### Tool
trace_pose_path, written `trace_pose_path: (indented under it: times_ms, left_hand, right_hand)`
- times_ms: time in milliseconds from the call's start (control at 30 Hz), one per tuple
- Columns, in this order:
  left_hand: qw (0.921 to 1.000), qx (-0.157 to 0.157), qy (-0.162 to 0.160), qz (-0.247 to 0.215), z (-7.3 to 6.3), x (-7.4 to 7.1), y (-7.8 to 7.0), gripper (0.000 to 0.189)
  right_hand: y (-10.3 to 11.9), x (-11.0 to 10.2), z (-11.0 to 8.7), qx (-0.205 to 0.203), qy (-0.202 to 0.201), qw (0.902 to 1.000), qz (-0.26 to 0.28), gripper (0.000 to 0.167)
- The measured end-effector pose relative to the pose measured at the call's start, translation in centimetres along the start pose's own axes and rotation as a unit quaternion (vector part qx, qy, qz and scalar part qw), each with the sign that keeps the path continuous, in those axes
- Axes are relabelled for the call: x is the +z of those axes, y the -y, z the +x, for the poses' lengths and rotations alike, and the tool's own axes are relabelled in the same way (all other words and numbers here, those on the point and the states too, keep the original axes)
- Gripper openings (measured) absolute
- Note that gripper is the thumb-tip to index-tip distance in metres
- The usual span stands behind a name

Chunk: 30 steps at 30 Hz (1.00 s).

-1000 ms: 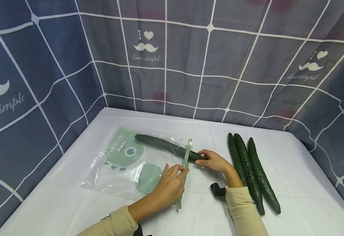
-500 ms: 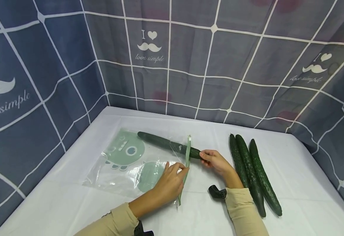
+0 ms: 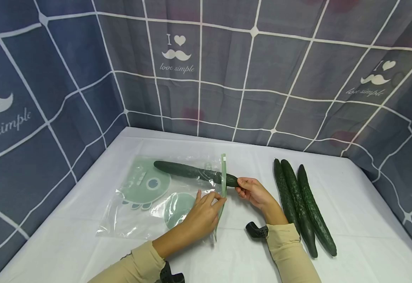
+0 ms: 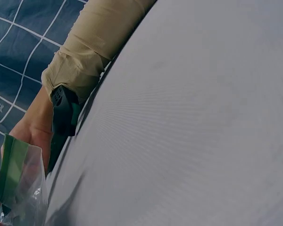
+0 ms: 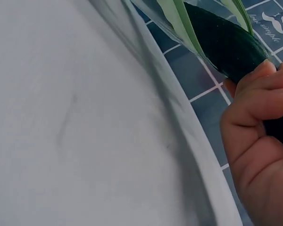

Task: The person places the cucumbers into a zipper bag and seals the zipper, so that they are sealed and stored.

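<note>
The cucumber slid deeper; my right hand pinches it, left hand the bag, whose slackness might snag it.

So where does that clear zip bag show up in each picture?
Head: zip bag below and left of centre, most of one cucumber inside.
Left wrist: zip bag in the bottom-left corner.
Right wrist: zip bag at the top edge, mostly right of centre.
Shared landmark: the white-gridded curtain.

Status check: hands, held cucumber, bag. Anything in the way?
Left hand pinching green edge of clear bag. Right hand gripping cucumber by its exposed end; rest inside bag. Three other cucumbers at right, not blocking.
</note>
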State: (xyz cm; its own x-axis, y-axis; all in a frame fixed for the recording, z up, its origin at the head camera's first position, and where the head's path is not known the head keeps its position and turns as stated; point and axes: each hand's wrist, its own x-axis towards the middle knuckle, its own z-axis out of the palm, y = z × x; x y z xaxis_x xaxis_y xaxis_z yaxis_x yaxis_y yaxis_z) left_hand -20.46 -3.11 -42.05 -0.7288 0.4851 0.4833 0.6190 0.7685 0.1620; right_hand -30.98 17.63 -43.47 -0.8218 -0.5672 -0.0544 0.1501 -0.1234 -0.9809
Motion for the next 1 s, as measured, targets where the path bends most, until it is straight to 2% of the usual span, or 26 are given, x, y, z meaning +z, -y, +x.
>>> trace_pose_path:
  times_ms: [167, 333, 500, 633, 800, 900, 1000]
  left_hand:
    - [0.9997, 0.021, 0.009, 0.012, 0.1, -0.2, 0.0, 0.043]
    - [0.9987, 0.039, 0.033, -0.002, 0.1, -0.3, 0.0, 0.042]
    - [0.9980, 0.044, 0.037, -0.026, 0.3, -0.8, -0.3, 0.042]
    - [0.9992, 0.017, 0.019, -0.030, 0.3, -1.6, -0.4, 0.042]
    - [0.9992, -0.029, -0.016, 0.022, 0.6, -2.3, -0.3, 0.035]
    - [0.9969, -0.049, -0.040, 0.046, 1.0, -2.4, -0.1, 0.032]
    - [0.9948, -0.055, -0.055, 0.066, 1.3, -2.3, -0.1, 0.030]
  right_hand:
    - [0.7, 0.3, -0.1, -0.008, -0.003, 1.0000, 0.006, 0.026]
    - [0.8, 0.1, -0.1, -0.019, -0.016, 0.9996, 0.010, 0.025]
    - [0.7, -0.1, -0.3, -0.027, -0.054, 0.9982, 0.002, 0.022]
    - [0.4, -0.2, -0.2, -0.029, -0.067, 0.9972, -0.017, 0.020]
    - [0.3, 0.0, 0.1, -0.012, -0.069, 0.9951, -0.071, 0.015]
    - [0.3, 0.2, 0.1, -0.007, -0.068, 0.9897, -0.126, 0.027]
    - [0.5, 0.5, 0.1, -0.011, -0.066, 0.9775, -0.200, 0.036]
